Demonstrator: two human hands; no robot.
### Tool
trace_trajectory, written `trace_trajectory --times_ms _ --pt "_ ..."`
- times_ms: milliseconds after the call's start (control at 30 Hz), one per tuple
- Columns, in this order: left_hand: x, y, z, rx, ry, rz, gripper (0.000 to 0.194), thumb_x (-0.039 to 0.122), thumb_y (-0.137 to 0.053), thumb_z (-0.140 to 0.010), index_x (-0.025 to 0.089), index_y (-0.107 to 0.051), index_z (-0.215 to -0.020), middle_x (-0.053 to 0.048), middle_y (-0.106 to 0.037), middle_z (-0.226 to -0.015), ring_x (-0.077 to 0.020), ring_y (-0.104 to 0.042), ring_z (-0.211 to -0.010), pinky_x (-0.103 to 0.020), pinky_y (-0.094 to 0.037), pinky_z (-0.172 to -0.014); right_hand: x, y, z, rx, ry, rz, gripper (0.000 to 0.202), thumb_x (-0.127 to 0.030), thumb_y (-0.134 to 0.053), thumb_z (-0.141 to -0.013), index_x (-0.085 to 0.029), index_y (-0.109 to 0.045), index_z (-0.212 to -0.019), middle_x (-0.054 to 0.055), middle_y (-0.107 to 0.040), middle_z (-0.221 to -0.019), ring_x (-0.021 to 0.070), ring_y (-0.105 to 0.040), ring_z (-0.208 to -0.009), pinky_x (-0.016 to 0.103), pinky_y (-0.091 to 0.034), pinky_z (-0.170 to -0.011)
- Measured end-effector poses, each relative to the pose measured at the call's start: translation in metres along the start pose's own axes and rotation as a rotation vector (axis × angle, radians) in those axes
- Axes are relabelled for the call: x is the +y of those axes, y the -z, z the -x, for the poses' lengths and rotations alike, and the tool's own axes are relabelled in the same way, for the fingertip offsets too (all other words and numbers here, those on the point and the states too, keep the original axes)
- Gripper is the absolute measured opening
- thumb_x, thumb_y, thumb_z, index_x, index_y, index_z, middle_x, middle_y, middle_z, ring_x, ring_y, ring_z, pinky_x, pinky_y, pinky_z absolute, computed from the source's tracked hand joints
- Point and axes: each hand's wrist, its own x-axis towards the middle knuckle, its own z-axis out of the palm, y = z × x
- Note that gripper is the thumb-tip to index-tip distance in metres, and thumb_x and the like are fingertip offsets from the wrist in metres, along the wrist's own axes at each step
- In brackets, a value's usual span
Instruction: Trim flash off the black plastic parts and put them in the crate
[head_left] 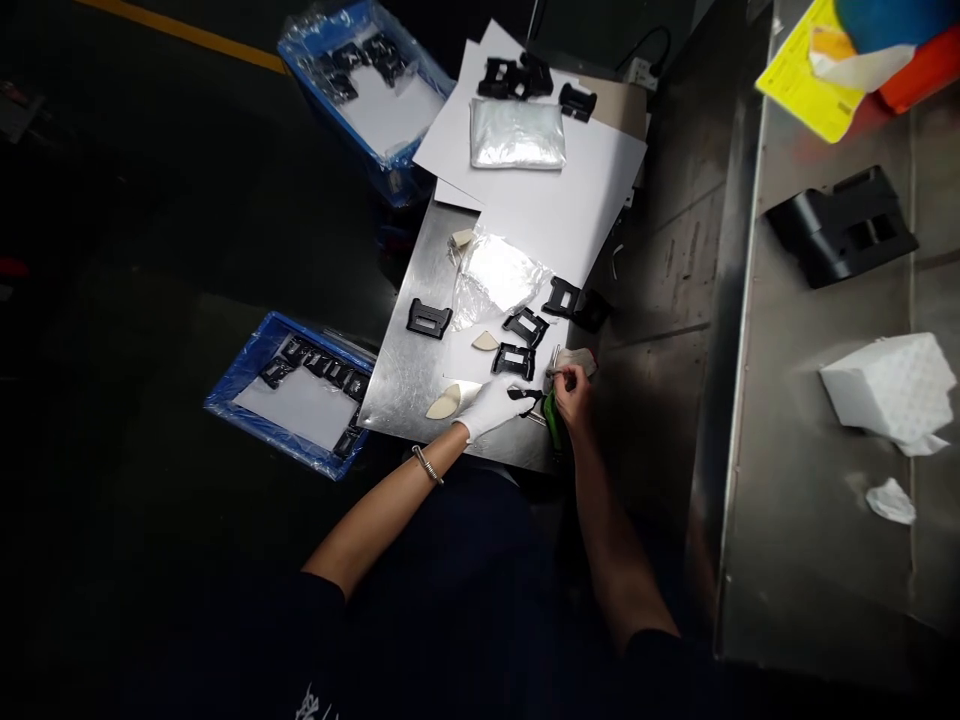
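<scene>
My left hand [493, 407], in a white glove, is closed on a small black plastic part [527, 396] near the front edge of the metal table. Close beside it on the right, my bare right hand [572, 398] is closed in a pinch; what is between its fingertips is too small to make out. A green-handled tool [552, 420] lies just under the right hand. Behind that hand is a greyish pad or cloth [577, 361]. Several similar black parts lie just beyond, among them a black frame [514, 361] and another frame [526, 326].
The metal table [405, 385] bears a clear plastic bag [499, 275], cream-coloured pieces [444, 402] and white sheets [555, 215]. Blue bins [259, 425] with black parts stand at left. At right, a steel counter [795, 480] holds a large black part [844, 228] and a tissue box [892, 385].
</scene>
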Motion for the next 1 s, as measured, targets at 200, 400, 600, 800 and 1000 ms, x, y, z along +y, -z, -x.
trace_trajectory --times_ms 200,400,600,800,1000 --pt "-0.029 -0.028 -0.042 -0.052 -0.014 -0.007 0.025 0.027 -0.07 -0.089 0.016 -0.074 -0.111 -0.009 -0.077 -0.114 -0.0219 -0.07 -0.102 -0.033 -0.053 -0.095 0.002 0.01 0.003 -0.092 0.107 -0.087 0.022 -0.033 -0.051 -0.091 -0.019 -0.067 -0.099 0.011 -0.068 -0.102 0.022 -0.064 -0.09 0.036 -0.053 -0.08" --pt "-0.036 -0.043 -0.055 -0.014 0.068 -0.173 0.021 0.029 -0.067 -0.089 0.015 -0.076 -0.101 -0.013 -0.078 -0.104 -0.0246 -0.07 -0.097 -0.036 -0.052 -0.091 -0.009 0.012 0.011 -0.191 0.177 -0.123 0.02 -0.033 -0.054 -0.096 -0.021 -0.07 -0.1 0.01 -0.069 -0.102 0.0225 -0.065 -0.093 0.037 -0.055 -0.082" --pt "-0.032 -0.053 -0.057 0.034 0.111 -0.333 0.018 0.029 -0.063 -0.091 0.017 -0.074 -0.099 -0.013 -0.076 -0.099 -0.0248 -0.07 -0.095 -0.035 -0.051 -0.089 -0.019 0.007 0.017 -0.204 0.223 -0.143 0.022 -0.031 -0.05 -0.1 -0.022 -0.07 -0.101 0.01 -0.069 -0.103 0.0226 -0.066 -0.097 0.039 -0.056 -0.088" --pt "-0.031 -0.052 -0.056 0.03 0.075 -0.385 0.018 0.029 -0.062 -0.094 0.015 -0.073 -0.097 -0.011 -0.076 -0.095 -0.0213 -0.066 -0.085 -0.032 -0.047 -0.079 -0.021 0.007 0.017 -0.213 0.249 -0.137 0.023 -0.028 -0.05 -0.1 -0.023 -0.072 -0.104 0.01 -0.069 -0.103 0.0221 -0.067 -0.097 0.038 -0.056 -0.09" --pt "-0.031 -0.052 -0.057 0.043 0.063 -0.385 0.016 0.025 -0.063 -0.093 0.014 -0.074 -0.097 -0.012 -0.076 -0.095 -0.0208 -0.063 -0.078 -0.033 -0.044 -0.072 -0.021 0.008 0.012 -0.257 0.287 -0.108 0.026 -0.026 -0.051 -0.099 -0.023 -0.075 -0.108 0.009 -0.068 -0.102 0.0225 -0.067 -0.097 0.037 -0.056 -0.089"
